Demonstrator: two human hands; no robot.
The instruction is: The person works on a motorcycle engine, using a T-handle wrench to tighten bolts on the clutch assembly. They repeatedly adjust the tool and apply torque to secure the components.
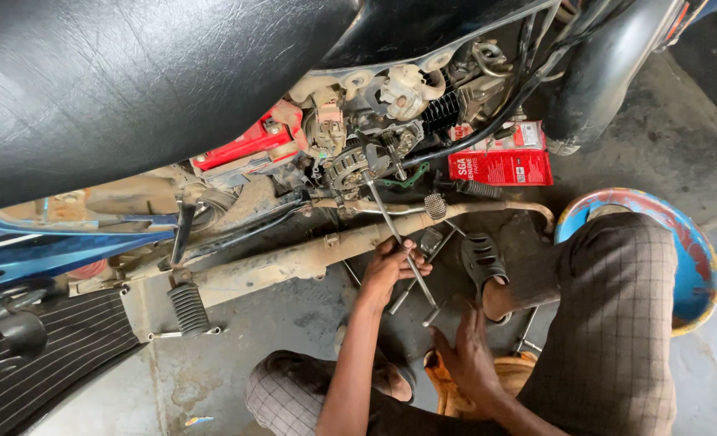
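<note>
I look down past a black motorcycle seat (pixel 132 73) at the exposed engine (pixel 374 137). My left hand (pixel 386 266) grips the shaft of a long metal T-handle wrench (pixel 386 218) whose tip reaches up into the engine's round geared part (pixel 350 165). The wrench's cross handle (pixel 415 282) lies just under that hand. My right hand (pixel 467 351) rests lower, fingers spread over the floor near a small dark tool (pixel 447 311); I cannot tell whether it grips anything. My knees in checked trousers (pixel 617 323) frame both hands.
A red carton (pixel 504 161) lies on the concrete beside the front tyre (pixel 601 73). A blue and red basin (pixel 698 258) sits under my right knee. The dusty exhaust pipe (pixel 310 258), a ribbed footpeg (pixel 187 308) and a black sandal (pixel 481 260) crowd the floor.
</note>
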